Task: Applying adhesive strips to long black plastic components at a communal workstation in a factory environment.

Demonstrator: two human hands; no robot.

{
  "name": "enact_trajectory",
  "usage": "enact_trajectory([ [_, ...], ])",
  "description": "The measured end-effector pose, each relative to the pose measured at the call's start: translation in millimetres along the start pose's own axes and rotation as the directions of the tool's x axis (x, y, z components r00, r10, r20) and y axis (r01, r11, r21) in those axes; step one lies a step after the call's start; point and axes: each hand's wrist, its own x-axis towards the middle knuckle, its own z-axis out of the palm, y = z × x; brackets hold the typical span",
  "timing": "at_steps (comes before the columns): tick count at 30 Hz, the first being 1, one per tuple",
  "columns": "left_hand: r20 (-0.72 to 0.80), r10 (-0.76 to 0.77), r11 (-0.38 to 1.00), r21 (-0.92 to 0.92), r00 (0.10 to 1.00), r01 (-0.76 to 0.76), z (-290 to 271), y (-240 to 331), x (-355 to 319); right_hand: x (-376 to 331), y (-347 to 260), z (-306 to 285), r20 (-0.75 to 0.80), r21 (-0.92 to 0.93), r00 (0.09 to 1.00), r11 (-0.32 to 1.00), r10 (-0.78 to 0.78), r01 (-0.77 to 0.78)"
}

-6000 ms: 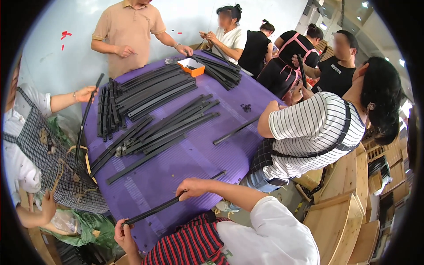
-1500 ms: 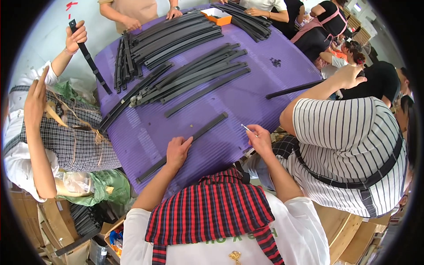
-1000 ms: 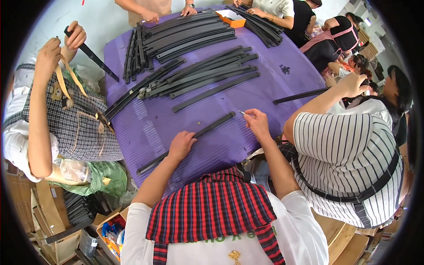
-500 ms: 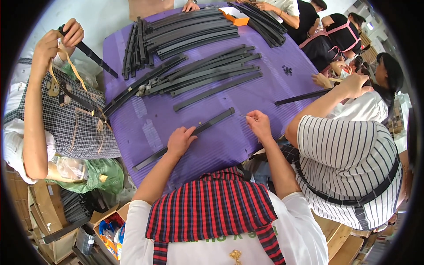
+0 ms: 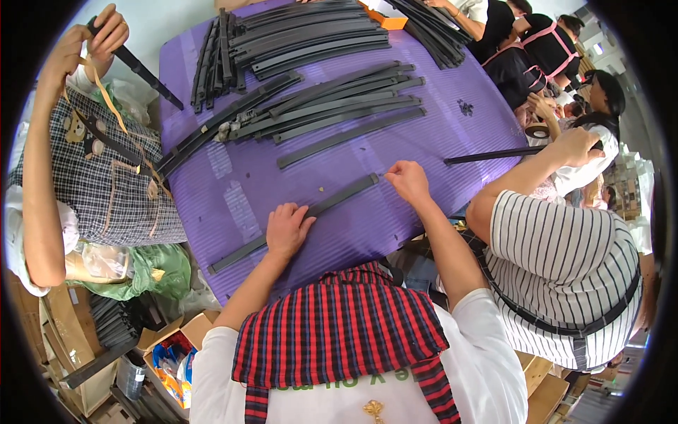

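Note:
A long flat black strip (image 5: 332, 201) lies slantwise on the purple table (image 5: 452, 141) in front of me. My left hand (image 5: 286, 230) rests palm down on the strip's middle, fingers spread. My right hand (image 5: 407, 180) sits just beyond the strip's far right end, fingertips pinched together on something too small to make out. A tiny dark speck lies on the table just above the strip.
Several bundles of black strips (image 5: 325, 106) lie across the table's middle and far side. A person in a checked apron (image 5: 99, 169) on the left lifts one strip. A person in a striped shirt (image 5: 565, 261) on the right holds another strip (image 5: 494, 154). Boxes (image 5: 169, 353) stand at the lower left.
My view has shifted slightly. My left hand stays on the strip, and my right hand has stayed near its right end with fingers pinched. The person at the right still reaches out.

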Motion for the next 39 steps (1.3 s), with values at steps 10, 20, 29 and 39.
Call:
enact_trajectory([
  [10,-0.038,-0.003,1.0,-0.006,0.999,0.002,0.0,-0.9,-4.3,9.5,-22.5,3.1,0.124,-0.256,0.987,0.964,0.107,-0.072],
  [20,-0.046,-0.01,1.0,-0.022,0.999,0.009,-3.0,-0.2,-3.3,22.8,-42.2,7.3,0.253,-0.412,0.964,0.911,0.082,0.03],
  [29,-0.024,-0.005,1.0,-0.02,1.0,0.005,0.4,-3.0,-5.6,25.6,-34.2,31.7,0.257,-0.498,0.966,0.86,0.026,0.109],
  [39,-0.045,0.0,1.0,-0.012,0.999,-0.001,0.4,-3.7,-7.2,33.6,8.6,9.7,0.492,-0.008,0.865,0.993,-0.096,0.115],
])
